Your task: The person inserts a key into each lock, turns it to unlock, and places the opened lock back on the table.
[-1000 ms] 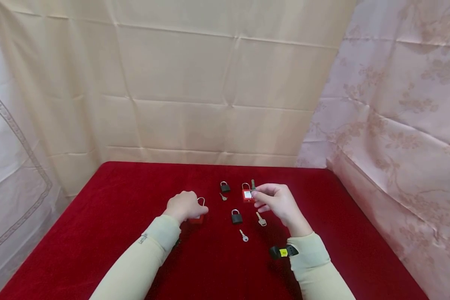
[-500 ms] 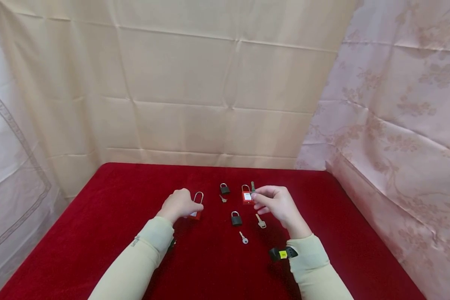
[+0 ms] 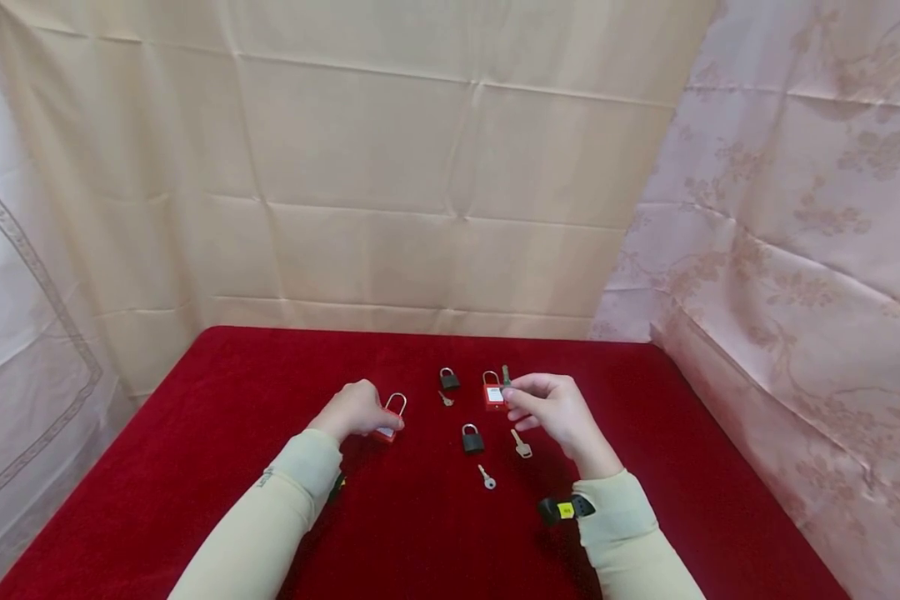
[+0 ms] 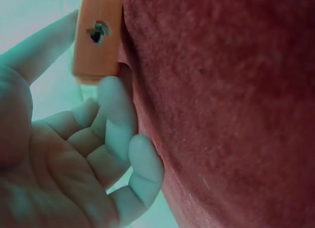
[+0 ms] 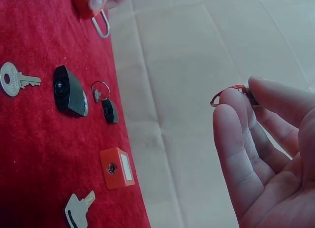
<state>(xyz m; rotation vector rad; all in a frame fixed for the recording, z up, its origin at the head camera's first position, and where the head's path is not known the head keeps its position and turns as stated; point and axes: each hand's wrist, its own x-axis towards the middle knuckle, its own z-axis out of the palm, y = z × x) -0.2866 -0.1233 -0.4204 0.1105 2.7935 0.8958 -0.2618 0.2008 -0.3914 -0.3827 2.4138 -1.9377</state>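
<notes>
My left hand (image 3: 351, 408) holds a red padlock (image 3: 387, 433) by its body between thumb and fingers. Its shackle points away from me and tilts to the right. The left wrist view shows the keyhole end of that padlock (image 4: 101, 53). My right hand (image 3: 555, 406) pinches a dark key (image 3: 506, 375), blade upward, above the table. A thin red ring (image 5: 229, 90) hangs at this key in the right wrist view. Just behind the right fingertips, a second red padlock (image 3: 494, 395) with a white label rests on the cloth.
Two black padlocks lie mid-table, one nearer (image 3: 472, 440) and one farther (image 3: 450, 380). By them are a small key (image 3: 446, 399), a round-headed key (image 3: 487, 478) and a broad-headed key (image 3: 522, 445). The red cloth table (image 3: 232, 467) ends at beige curtains (image 3: 360, 167).
My left hand has drawn slightly to the left with the red padlock, and more of the padlock shows now. The right hand keeps its place with the key.
</notes>
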